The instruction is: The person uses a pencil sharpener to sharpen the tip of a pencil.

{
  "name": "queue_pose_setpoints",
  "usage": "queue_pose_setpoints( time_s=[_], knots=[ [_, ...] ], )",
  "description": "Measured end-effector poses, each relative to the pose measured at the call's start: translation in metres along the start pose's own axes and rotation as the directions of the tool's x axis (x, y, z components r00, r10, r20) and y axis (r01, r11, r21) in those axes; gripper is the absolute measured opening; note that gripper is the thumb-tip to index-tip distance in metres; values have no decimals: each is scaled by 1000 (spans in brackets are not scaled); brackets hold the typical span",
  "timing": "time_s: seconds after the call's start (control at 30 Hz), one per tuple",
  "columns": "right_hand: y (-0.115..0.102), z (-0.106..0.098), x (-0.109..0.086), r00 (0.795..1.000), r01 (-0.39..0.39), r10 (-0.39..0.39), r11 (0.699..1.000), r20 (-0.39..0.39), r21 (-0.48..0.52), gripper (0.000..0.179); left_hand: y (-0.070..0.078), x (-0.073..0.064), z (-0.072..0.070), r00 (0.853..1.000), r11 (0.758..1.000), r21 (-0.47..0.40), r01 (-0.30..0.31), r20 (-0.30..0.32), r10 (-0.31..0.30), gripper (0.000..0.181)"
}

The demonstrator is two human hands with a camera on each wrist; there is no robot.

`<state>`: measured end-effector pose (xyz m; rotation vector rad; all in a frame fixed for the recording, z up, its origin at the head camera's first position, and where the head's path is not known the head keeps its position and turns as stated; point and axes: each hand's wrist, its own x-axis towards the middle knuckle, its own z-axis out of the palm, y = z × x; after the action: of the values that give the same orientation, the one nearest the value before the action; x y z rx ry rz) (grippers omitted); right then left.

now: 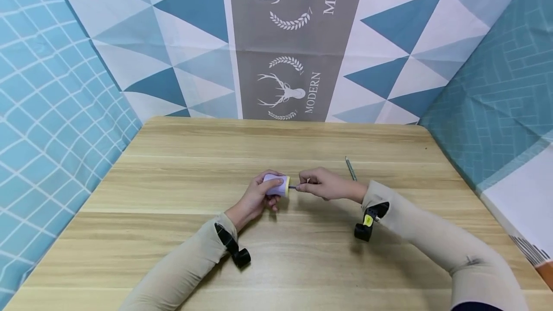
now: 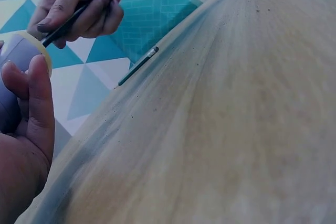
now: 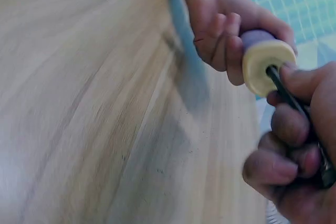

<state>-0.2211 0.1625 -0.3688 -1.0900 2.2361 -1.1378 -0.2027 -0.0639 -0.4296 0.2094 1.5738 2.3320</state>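
Note:
My left hand (image 1: 254, 199) grips a small purple pencil sharpener (image 1: 280, 190), its thumb along the top and fingers underneath. The sharpener's cream end (image 3: 254, 69) has a round hole in the middle and faces the right hand. From the right, my right hand (image 1: 325, 184) pinches a dark pencil (image 3: 290, 99) between thumb and curled fingers. The pencil's front end sits in that hole, so its tip is hidden. Both hands are held above the wooden table, near its middle.
A second, green pencil (image 1: 351, 168) lies on the wooden table (image 1: 194, 157) behind the right wrist. Patterned cloths (image 1: 198, 47) hang along the table's back and sides. Each forearm wears a black strap with a small camera (image 1: 364, 230).

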Motion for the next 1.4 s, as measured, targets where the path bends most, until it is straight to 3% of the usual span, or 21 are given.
queue_pose_setpoints(
  time_s=[0.07,0.2,0.37,0.43,0.5,0.57,0.63,0.7,0.8,0.9,0.93,1.0,1.03,1.07,1.1,1.13,1.2,1.3,1.4],
  knots=[
    [0,-2,0,992,-117,108,976,60,185,25,0,0,0,1000,1000,-5,-4,12,4,10],
    [4,-5,1,961,-267,207,859,182,437,28,-1,0,0,999,1000,-14,-13,32,13,10],
    [8,-8,2,919,-390,253,701,304,596,25,1,-1,0,999,999,-18,-31,38,32,12],
    [9,-9,2,906,-419,264,662,330,621,25,1,-1,1,998,999,-16,-38,47,39,13],
    [10,-10,1,899,-436,273,643,343,630,26,2,-1,2,997,999,-10,-41,60,41,15],
    [10,-10,1,894,-446,288,651,343,615,27,2,-1,2,997,999,-3,-43,69,43,16],
    [11,-11,2,894,-445,305,686,327,575,28,2,-1,2,997,999,-2,-44,70,44,17],
    [10,-11,3,899,-436,329,749,290,500,31,2,-1,1,997,999,-2,-45,65,45,17],
    [5,-12,3,927,-373,332,875,178,310,34,2,-2,1,997,999,-1,-46,54,46,17],
    [-3,-12,-2,965,-263,261,962,34,76,30,1,-2,1,998,999,-2,-42,46,42,17],
    [-6,-11,-4,977,-214,214,977,-12,-5,26,1,-2,1,998,999,-1,-39,43,39,17],
    [-12,-8,-9,991,-113,97,977,-92,-182,21,1,-1,1,999,999,-4,-36,36,36,17],
    [-13,-5,-10,992,-59,23,955,-125,-292,19,0,-1,1,999,999,-7,-34,30,35,16],
    [-15,-2,-12,987,-9,-56,914,-149,-405,20,0,-1,1,999,999,-9,-35,24,35,16],
    [-14,1,-13,975,44,-149,854,-162,-518,22,0,-1,1,999,999,-13,-35,18,35,15],
    [-12,4,-14,955,88,-244,775,-168,-625,22,1,0,1,999,999,-17,-37,12,37,16],
    [-6,9,-13,893,151,-424,603,-154,-784,22,1,0,1,999,999,-27,-40,4,41,15],
    [6,14,-10,766,212,-640,349,-67,-913,12,2,0,2,999,999,-30,-42,-1,42,16],
    [13,15,-6,677,235,-736,184,25,-954,27,2,0,2,999,999,-25,-39,2,39,15]
  ],
)
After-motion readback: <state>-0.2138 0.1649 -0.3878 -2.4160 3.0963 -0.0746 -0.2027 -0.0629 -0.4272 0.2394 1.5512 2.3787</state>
